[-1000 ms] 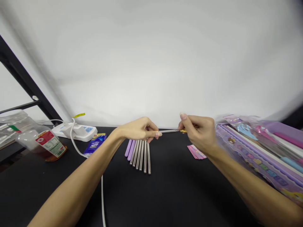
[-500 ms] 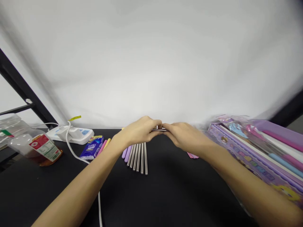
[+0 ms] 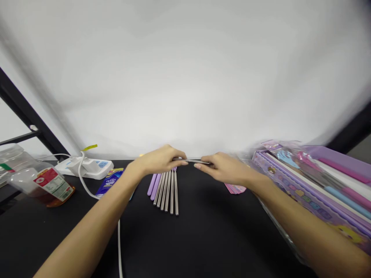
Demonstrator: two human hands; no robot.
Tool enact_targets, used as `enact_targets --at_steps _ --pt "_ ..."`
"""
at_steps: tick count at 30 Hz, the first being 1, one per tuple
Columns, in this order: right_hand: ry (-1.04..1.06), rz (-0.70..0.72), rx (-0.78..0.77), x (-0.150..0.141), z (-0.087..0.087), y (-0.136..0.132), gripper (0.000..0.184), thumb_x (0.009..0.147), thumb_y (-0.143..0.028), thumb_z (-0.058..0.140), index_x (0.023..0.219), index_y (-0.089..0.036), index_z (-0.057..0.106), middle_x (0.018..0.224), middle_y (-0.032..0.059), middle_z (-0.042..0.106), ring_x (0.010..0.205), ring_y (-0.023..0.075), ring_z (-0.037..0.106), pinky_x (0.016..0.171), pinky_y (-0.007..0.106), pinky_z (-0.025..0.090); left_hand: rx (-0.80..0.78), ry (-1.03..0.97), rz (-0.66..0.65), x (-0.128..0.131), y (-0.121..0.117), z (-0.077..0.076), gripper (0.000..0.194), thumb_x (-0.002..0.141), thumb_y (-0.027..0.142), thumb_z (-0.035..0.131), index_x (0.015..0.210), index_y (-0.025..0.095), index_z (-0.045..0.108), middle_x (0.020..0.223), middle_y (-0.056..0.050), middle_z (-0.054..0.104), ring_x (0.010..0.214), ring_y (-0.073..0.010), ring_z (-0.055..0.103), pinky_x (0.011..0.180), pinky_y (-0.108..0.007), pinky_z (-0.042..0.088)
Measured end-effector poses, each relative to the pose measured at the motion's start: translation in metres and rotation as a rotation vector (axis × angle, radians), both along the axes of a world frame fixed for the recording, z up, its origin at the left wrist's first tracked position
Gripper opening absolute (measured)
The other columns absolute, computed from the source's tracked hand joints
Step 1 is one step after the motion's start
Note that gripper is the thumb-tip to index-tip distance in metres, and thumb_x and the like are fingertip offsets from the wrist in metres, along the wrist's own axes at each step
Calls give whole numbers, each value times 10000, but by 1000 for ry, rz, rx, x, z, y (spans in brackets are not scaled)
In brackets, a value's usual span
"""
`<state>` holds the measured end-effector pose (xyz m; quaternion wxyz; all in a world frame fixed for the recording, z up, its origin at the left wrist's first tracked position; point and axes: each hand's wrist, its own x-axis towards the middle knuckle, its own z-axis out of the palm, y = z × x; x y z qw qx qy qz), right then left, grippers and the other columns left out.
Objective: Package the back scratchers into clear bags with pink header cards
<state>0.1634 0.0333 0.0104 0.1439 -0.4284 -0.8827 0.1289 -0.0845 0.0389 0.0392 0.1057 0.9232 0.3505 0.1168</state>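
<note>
So both hands are on the same thin metal stick (image 3: 193,160), which runs pretty much level between them, side to side, near the white wall (image 3: 185,77). The left hand (image 3: 162,160) has one end pinched between thumb and fingers, palm facing down. The right hand (image 3: 224,166) grips the other end the same sort of way, thumb underneath. The hands are apart, with a short bit of bare metal showing in the gap. Can't tell if the stick touches the black table (image 3: 203,239) or sits just over it, and its ends are hidden by the fingers.

Just below the left hand there's a fan of sticks lying on the table: two purple sticks (image 3: 153,187) on the left, then six silver sticks (image 3: 166,193) right beside them, with their far ends partly tucked behind that hand. Some pink cards (image 3: 235,189) lie spread near the right wrist.

Way over on the left is a clear plastic jar (image 3: 43,183) with a red and white label, then a white power strip (image 3: 100,170) with a cable (image 3: 119,247) running toward the near edge. A blue tissue pack (image 3: 108,183) is partly behind the left forearm. On the right, a purple patterned box (image 3: 307,197) has pink and blue handled items (image 3: 333,185) in clear plastic on top.
</note>
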Motion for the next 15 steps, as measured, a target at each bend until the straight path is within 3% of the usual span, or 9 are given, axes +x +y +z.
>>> enact_targets --at_steps 5,9,11,15 --pt "-59 -67 171 0 5 11 431 889 -530 494 602 -209 472 530 -6 531 485 126 419 525 270 252 59 62 126 -9 1 16 228 898 334 526 847 177 683 644 2 600 561 -111 474 570 -241 322" --pt "-36 -97 237 -10 4 13 397 895 -451 484 582 -208 461 534 11 538 481 127 407 522 281 233 225 22 96 12 -4 10 218 899 343 521 954 197 673 751 -24 657 658 -152 547 600 -260 336" --pt "-49 -115 246 -5 2 14 422 898 -455 474 557 -208 443 512 9 512 470 126 381 521 287 222 188 9 77 11 -2 8 287 937 365 462 862 182 670 686 -15 630 598 -135 515 573 -259 322" --pt "-75 -175 213 10 -1 16 521 908 -555 424 517 -211 396 463 -5 437 458 128 341 517 296 205 173 42 222 -6 2 10 480 947 476 428 638 165 623 519 2 517 478 -112 405 516 -267 267"
